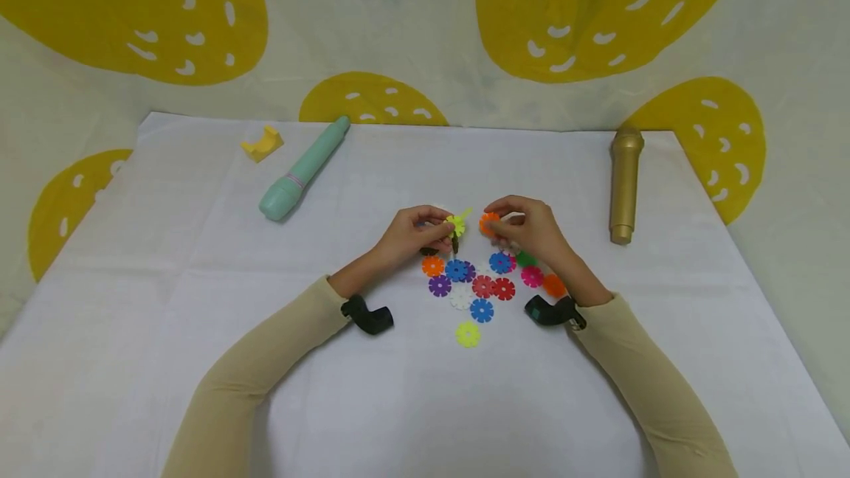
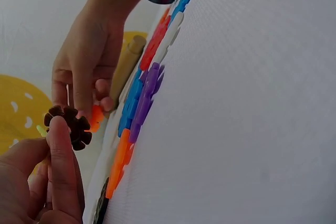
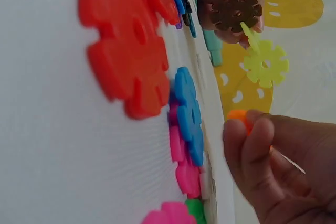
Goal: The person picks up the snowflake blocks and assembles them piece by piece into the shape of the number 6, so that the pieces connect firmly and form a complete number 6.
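My left hand (image 1: 413, 236) pinches a small joined piece of notched plastic snowflake discs, held above the table. In the right wrist view it shows a brown disc (image 3: 236, 13), a yellow disc seen nearly edge-on, and a yellow disc (image 3: 266, 64) facing the camera. Just to the right, my right hand (image 1: 536, 229) pinches an orange snowflake disc (image 1: 489, 223) between thumb and fingers. The orange disc is apart from the joined piece. Below both hands lie loose discs, among them a blue one (image 1: 482, 310), a purple one (image 1: 440, 285) and a red one (image 1: 504, 288).
A mint-green microphone-shaped object (image 1: 305, 168) and a small yellow curved block (image 1: 263, 144) lie at the back left. A gold microphone (image 1: 625, 186) lies at the right. One yellow disc (image 1: 468, 334) sits nearest the front on the white tablecloth (image 1: 425, 404).
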Tool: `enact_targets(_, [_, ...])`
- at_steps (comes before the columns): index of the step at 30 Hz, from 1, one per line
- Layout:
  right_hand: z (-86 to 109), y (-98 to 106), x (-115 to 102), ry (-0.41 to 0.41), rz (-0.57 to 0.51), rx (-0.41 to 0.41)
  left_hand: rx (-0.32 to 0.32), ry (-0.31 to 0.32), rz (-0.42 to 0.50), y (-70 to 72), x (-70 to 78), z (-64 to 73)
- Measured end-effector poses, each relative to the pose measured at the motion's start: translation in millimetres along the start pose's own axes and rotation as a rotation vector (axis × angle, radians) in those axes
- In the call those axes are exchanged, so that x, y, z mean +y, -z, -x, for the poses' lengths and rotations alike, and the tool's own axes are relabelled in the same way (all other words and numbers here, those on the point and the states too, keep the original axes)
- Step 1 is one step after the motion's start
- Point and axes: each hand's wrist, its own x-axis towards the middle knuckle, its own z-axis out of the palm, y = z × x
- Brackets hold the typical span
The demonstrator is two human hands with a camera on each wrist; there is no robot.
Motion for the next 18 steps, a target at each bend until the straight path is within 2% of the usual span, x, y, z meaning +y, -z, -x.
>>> enact_targets(5, [1.5,0.1,-2.0,0.024,-0.157,0.038,0.004,0.019,-0.015,-0.1,-0.3,-0.1])
enact_targets(10, [3.3,1.8,-4.8,-0.027,-0.334,0.037,-0.005,0.002,-0.024,-0.2,-1.6,-0.1])
enact_targets(13, [3.1,2.7,-4.6,-0.05,-0.403,0.027,-0.01,0.001,-0.015,-0.1,-2.0,-0.2])
enact_targets(18, [2.5,3.2,-3.7,-0.073,-0.442,0.005,-0.009,0.014,-0.015,-0.2,-1.7,-0.2])
